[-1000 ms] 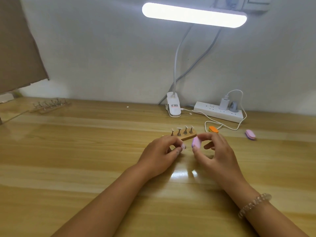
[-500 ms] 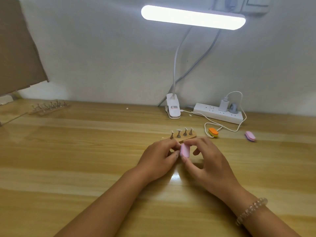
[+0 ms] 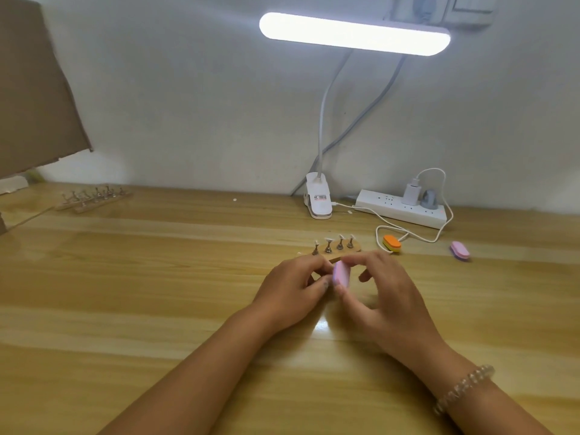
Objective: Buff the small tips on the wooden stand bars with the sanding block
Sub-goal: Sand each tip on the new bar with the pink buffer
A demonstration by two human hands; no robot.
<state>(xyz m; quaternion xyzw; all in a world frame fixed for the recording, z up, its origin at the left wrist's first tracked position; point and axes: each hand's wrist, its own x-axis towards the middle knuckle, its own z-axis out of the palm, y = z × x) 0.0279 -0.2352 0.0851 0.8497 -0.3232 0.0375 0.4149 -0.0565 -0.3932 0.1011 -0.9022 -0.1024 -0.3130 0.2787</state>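
Wood-grain desk [image 3: 157, 293] runs back to a pale wall, lit by a clip lamp [image 3: 354, 33] overhead. Both my hands meet near the middle of the desk. My right hand [image 3: 386, 296] pinches the block [image 3: 340, 274] between thumb and forefinger, the pink slab standing on edge with its other fingers curled loosely behind. My left hand [image 3: 292, 293] sits just beside it, fingers curled in toward the block. They seem to pinch something small at the near end of the bar [image 3: 345, 252], but my fingers hide it and I cannot tell what. The bar lies just beyond my knuckles, angled, with four tips [image 3: 328, 240] standing upright on their pegs in a row.

Right of the bar lie an orange block [image 3: 391, 243] beside a white cable, and farther right a spare pink block [image 3: 459, 250]. A power strip [image 3: 403, 208] sits against the wall with a charger plugged in. More bars [image 3: 94, 197] lie at the far left, under a sheet of cardboard [image 3: 31, 89]. A bead bracelet [image 3: 464, 387] circles my right wrist.
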